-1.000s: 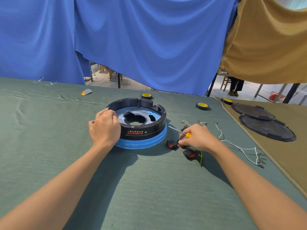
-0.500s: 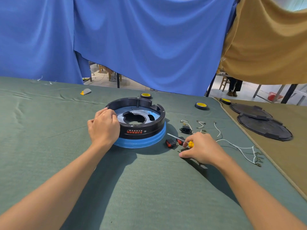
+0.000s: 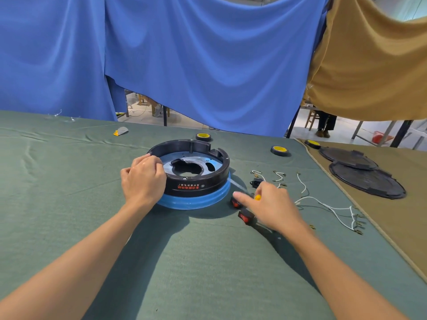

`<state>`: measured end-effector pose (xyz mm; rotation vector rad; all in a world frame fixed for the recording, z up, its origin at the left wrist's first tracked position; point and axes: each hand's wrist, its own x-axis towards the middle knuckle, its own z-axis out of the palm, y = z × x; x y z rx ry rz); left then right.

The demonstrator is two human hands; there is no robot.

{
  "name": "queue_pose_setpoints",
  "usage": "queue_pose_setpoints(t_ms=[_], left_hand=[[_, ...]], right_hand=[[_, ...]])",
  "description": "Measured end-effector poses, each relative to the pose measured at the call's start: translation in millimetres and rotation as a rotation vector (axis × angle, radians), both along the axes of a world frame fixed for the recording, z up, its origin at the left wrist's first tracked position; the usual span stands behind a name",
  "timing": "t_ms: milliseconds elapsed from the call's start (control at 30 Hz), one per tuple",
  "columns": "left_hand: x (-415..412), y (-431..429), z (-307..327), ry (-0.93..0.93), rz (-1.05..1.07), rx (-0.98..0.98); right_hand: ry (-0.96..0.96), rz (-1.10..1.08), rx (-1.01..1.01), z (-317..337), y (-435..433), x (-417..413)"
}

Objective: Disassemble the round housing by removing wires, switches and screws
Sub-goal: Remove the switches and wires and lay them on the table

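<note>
green cloth (image 3: 69,204) — housing (image 3: 196,179), red label unreadable

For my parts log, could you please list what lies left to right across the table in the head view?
Small yellow-and-grey piece → left hand → round housing → right hand → white wires → black round covers.
</note>
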<state>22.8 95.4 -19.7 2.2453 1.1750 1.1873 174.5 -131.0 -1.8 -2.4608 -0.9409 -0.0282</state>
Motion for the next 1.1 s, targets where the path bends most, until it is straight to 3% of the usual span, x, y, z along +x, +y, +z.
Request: queue_pose_setpoints(t_ms=[133, 333, 500, 633, 700, 767, 867, 1000, 1100], left_hand=[[-8.2, -1.6, -2.7, -0.126, -0.113, 0.004], [-24.9, -1.2, 0.6, -0.213, -0.217, -0.005], [-46.7, 15.0, 0.7, -0.121, -0.291, 0.047], [-49.2, 34.3, 4.6, 0.081, -0.271, 0.139], [-51.8, 45.6, 2.3, 0.15, -0.247, 0.071], [-53.5, 49.9, -2.8, 0.14, -0.244, -0.005], [-52.2, 45.9, -7.5, 0.109, -0.226, 0.061], [-50.1, 38.7, -7.2, 0.15, -0.225, 0.238], [-52.7, 37.3, -5.3, 0.156, -0.285, 0.204]], right_hand=[[0.148, 0.02, 0.244, 13.2, 11.4, -5.8], [0.13, 0.046, 0.196, 4.8, 68.0, -38.3], [0.245, 0.045, 0.27, 8.1, 80.1, -28.5], [0.123, 0.066, 0.253, 11.4, 73.9, -34.2], [0.044, 0.146, 0.233, 11.3, 65.4, -43.7], [0.021, 0.312, 0.19, 9.9, 57.5, -53.9], [0.024, 0.541, 0.089, 10.7, 54.6, -68.3], [-0.068, 0.589, 0.013, 11.4, 61.2, -83.2], [-0.045, 0.592, -0.006, 6.6, 63.4, -91.7]])
